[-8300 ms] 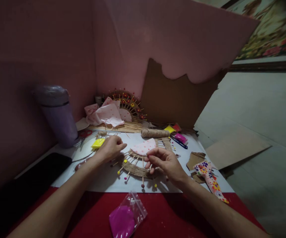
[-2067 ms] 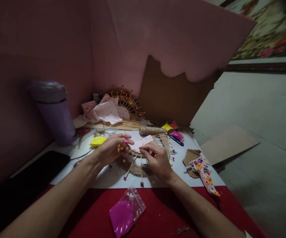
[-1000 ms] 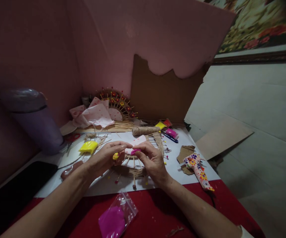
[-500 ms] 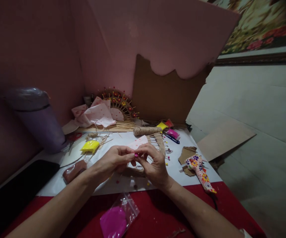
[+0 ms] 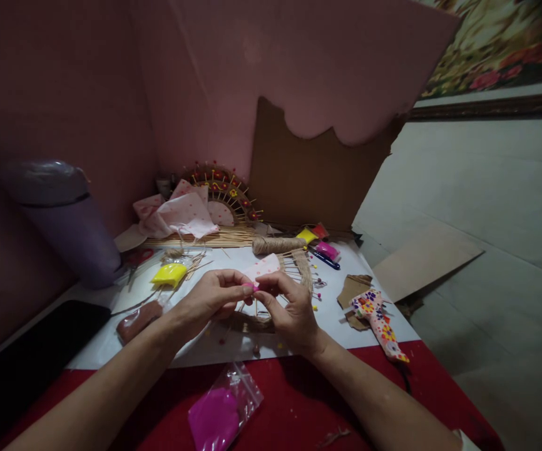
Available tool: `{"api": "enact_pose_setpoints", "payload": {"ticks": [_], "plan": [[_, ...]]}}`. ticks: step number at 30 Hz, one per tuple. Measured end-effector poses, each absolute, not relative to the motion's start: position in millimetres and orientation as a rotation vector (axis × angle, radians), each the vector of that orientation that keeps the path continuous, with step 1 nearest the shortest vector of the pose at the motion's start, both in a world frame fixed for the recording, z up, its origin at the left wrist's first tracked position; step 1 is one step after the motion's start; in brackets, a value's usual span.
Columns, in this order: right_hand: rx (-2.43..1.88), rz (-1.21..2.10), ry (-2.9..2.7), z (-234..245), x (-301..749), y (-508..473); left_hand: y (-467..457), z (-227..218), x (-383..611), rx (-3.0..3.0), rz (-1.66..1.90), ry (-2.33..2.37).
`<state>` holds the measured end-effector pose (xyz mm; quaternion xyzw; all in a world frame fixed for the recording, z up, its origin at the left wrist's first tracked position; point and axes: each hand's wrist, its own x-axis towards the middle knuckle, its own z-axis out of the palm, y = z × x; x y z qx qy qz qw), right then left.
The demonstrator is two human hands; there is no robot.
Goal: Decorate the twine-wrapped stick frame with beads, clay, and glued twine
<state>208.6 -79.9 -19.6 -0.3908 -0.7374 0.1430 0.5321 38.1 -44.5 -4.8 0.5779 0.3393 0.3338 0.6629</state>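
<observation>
My left hand (image 5: 209,299) and my right hand (image 5: 288,305) meet fingertip to fingertip over the white sheet (image 5: 196,341). Both pinch one small bit of pink clay (image 5: 251,285) between them. Under the hands lies a half-round jute-wrapped piece (image 5: 258,321) with wooden sticks tipped by coloured beads and a pink dotted fabric centre (image 5: 262,267); the hands hide much of it.
A zip bag of pink clay (image 5: 224,410) lies on the red cloth near me. Yellow clay (image 5: 169,274), a brown clay bag (image 5: 138,317), a jute twine spool (image 5: 278,244), a floral glue gun (image 5: 375,315), cardboard scraps and a purple tumbler (image 5: 67,222) surround the sheet. A finished fan piece (image 5: 224,195) leans at the back.
The hands have come together and risen slightly off the jute piece. The yellow bit seen in my left fingers a second ago is out of sight; both hands now pinch the pink clay.
</observation>
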Motion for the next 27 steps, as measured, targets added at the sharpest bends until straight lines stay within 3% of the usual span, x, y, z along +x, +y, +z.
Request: {"api": "enact_pose_setpoints", "payload": {"ticks": [16,22,27], "plan": [[-0.897,0.282,-1.933,-20.8,208.4,-80.2,-43.6,-5.0,37.7,1.201,0.698,0.756],[-1.021,0.724,-1.361,-20.7,215.2,-66.1,-41.3,-2.1,31.9,1.113,0.713,0.617],[-0.876,1.117,-1.253,-21.5,214.2,-62.8,-36.3,-8.9,30.4,1.110,0.752,0.650]]}}
